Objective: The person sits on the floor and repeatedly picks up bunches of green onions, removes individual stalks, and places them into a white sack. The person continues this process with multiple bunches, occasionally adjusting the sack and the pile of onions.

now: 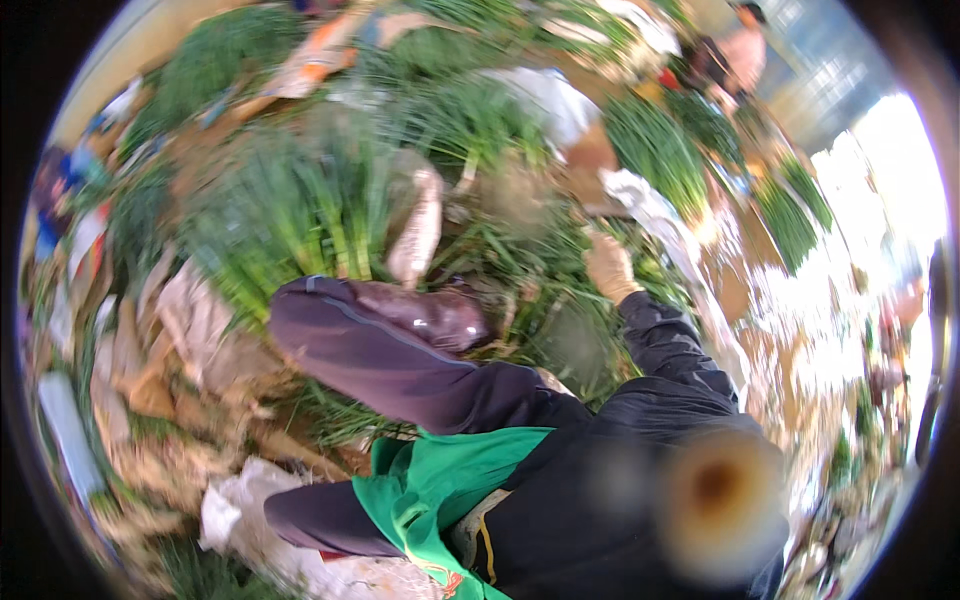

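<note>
My right hand [611, 259], in a pale tan work glove, reaches over a heap of loose green leaves [532, 259]. Its fingers blur into the leaves, so whether they grip anything is not clear. My left hand is out of view. Beyond my bent right knee stands a thick bunch of green onions [300, 206] with pale green stalks. A second bunch of green onions [480, 124] lies farther out. Between them rests a shiny, pinkish elongated thing [417, 225], too blurred to name. Glossy dark material [442, 319] covers my lower right leg.
White plastic sheeting [660, 217] runs along the right of the leaf heap, beside wet, glaring floor [795, 337]. More green onions [660, 154] lie beyond it. Crumpled sacking [217, 322] and a white sack [247, 502] are around my legs. A person [742, 49] is at upper right.
</note>
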### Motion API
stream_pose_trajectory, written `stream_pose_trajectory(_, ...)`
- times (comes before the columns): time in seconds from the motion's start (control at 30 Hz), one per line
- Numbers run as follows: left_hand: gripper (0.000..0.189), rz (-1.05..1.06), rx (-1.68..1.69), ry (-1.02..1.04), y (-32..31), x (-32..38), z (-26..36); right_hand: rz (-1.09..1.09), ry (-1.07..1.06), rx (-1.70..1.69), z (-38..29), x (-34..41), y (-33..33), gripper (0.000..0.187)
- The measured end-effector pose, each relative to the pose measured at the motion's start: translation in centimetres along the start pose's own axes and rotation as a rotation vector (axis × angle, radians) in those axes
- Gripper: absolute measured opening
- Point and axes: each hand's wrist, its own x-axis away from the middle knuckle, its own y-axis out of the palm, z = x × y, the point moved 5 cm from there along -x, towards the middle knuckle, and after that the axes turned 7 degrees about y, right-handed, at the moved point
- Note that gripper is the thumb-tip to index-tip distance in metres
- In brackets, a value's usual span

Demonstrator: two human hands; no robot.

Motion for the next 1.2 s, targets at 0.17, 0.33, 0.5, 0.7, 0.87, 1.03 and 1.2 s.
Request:
stream_pose_trajectory(0.17,0.072,-0.107,-0.120,0.005,5.9,-5.3,1.3,0.175,0.599,-0.034,24.8,8.4,0.8,0.043)
stream_pose_trajectory(0.33,0.070,-0.130,-0.168,0.017,9.5,-8.1,3.6,0.377,0.770,-0.109,31.7,10.9,1.6,0.045)
stream_pose_trajectory(0.5,0.068,-0.110,-0.197,0.071,11.8,-9.5,8.0,0.048,1.020,0.056,37.0,8.3,4.5,0.049)
stream_pose_trajectory(0.7,0.066,-0.012,-0.169,0.190,10.9,-12.0,16.3,0.020,0.942,-0.010,39.9,4.5,10.2,0.057)
stream_pose_trajectory(0.87,0.064,0.028,-0.084,0.349,7.1,-13.5,28.3,-0.340,1.100,0.064,42.8,3.6,12.1,0.037)
stream_pose_trajectory(1.03,0.063,-0.125,0.069,0.478,6.5,-12.5,40.4,0.390,0.726,-0.201,33.9,0.5,1.2,0.023)
stream_pose_trajectory(1.2,0.068,-1.006,0.374,0.290,20.9,-5.0,46.8,0.478,0.181,0.319,16.0,4.4,-3.4,0.016)
